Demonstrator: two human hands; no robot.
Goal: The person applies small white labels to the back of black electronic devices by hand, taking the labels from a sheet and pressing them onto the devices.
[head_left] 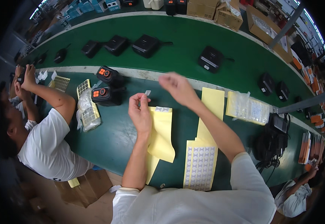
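Note:
My left hand [140,114] is closed in a pinch, with a small pale label [148,93] at its fingertips. Beside that hand, a curling yellow backing sheet [161,134] carries a few white labels along its top edge; whether the hand also grips it I cannot tell. My right hand [179,89] is raised to the right of the label, apart from it. Motion smears its fingers, so what they hold, if anything, does not show. Below my right forearm lies a sheet of white labels [201,164], overlapping a plain yellow sheet [211,106].
Two black devices with orange buttons [104,96] stand left of my hands, next to bagged label sheets [89,110]. More bagged sheets [248,108] and a black device with cables [274,140] lie right. Black cases sit on the green conveyor [181,41]. A co-worker [52,142] sits left.

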